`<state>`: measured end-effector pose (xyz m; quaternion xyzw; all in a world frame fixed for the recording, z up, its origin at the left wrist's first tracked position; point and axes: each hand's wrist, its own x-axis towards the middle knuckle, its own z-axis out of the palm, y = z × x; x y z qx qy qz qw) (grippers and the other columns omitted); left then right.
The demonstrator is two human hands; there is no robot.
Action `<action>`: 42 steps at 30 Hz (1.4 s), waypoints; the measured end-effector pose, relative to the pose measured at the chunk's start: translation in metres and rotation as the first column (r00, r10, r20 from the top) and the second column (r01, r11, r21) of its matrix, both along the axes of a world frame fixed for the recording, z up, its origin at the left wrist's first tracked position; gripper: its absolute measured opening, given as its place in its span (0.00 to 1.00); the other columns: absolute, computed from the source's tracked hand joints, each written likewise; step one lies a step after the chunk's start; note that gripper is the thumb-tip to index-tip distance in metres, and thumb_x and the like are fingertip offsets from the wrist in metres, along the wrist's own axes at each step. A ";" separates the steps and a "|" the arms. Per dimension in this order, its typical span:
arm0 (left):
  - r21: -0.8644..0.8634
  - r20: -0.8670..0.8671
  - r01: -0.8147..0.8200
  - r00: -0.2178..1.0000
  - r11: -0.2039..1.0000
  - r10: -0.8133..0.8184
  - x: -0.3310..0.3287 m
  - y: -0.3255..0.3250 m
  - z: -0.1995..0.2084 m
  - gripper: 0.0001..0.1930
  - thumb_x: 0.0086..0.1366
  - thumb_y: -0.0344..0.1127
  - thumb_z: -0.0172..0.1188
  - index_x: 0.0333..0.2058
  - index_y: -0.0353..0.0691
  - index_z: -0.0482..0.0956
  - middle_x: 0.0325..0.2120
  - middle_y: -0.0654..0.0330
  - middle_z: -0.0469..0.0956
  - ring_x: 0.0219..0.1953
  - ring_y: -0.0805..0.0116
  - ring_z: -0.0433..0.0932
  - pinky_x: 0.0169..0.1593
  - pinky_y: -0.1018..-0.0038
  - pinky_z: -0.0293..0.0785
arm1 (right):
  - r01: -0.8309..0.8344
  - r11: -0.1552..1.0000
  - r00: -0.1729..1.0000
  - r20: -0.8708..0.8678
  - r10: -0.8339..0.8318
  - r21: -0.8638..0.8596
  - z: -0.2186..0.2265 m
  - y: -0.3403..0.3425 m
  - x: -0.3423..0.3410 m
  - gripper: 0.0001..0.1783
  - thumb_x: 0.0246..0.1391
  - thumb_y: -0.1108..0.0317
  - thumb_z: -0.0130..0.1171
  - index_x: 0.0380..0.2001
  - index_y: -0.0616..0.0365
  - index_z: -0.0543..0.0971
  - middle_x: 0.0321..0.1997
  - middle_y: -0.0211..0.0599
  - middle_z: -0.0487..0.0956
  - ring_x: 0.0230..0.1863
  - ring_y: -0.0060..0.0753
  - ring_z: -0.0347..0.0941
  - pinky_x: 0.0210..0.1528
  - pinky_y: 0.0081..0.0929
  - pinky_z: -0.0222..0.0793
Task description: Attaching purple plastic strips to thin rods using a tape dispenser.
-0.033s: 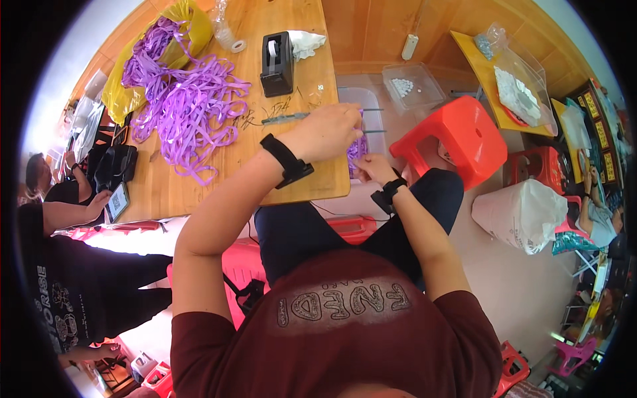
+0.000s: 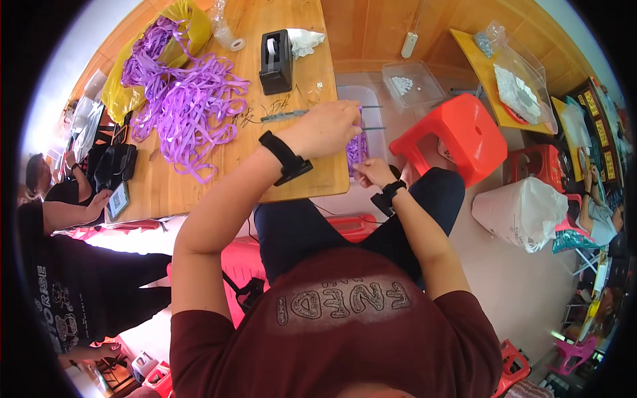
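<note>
At the table's right edge, my left hand (image 2: 335, 126) is closed, its fingers curled beside two thin metal prongs (image 2: 374, 128) that stick out past the edge. A bit of purple shows at its fingertips, but what the fingers hold is hidden. A grey metal bar (image 2: 284, 115) lies on the tabletop behind this hand. Lower and to the right, my right hand (image 2: 375, 172) is closed in a pinch at a purple ribbon (image 2: 357, 151). More of this ribbon lies in a clear plastic bin (image 2: 377, 142) below the table edge.
Loose purple ribbons (image 2: 199, 113) spill from a yellow bag (image 2: 118, 93) on the wooden table (image 2: 265, 156). A black tape dispenser (image 2: 276, 73) stands near the far edge. A red stool (image 2: 458, 136) and a white sack (image 2: 521, 212) are at right. Another person (image 2: 73, 265) stands at left with a phone.
My right hand has shifted slightly toward me, a little farther from my left hand. My left hand stays by the prongs.
</note>
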<state>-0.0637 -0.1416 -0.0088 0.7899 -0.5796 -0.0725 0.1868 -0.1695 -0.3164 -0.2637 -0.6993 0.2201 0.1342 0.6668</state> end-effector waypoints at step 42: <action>-0.002 -0.886 -0.457 0.413 0.890 0.210 -0.128 0.086 -0.158 0.11 0.70 0.32 0.56 0.47 0.33 0.77 0.32 0.61 0.80 0.33 0.74 0.79 0.40 0.77 0.77 | -0.399 0.908 0.880 -0.224 0.419 0.130 0.024 0.043 -0.110 0.25 0.54 0.44 0.65 0.37 0.57 0.86 0.32 0.33 0.84 0.25 0.25 0.77 0.26 0.22 0.72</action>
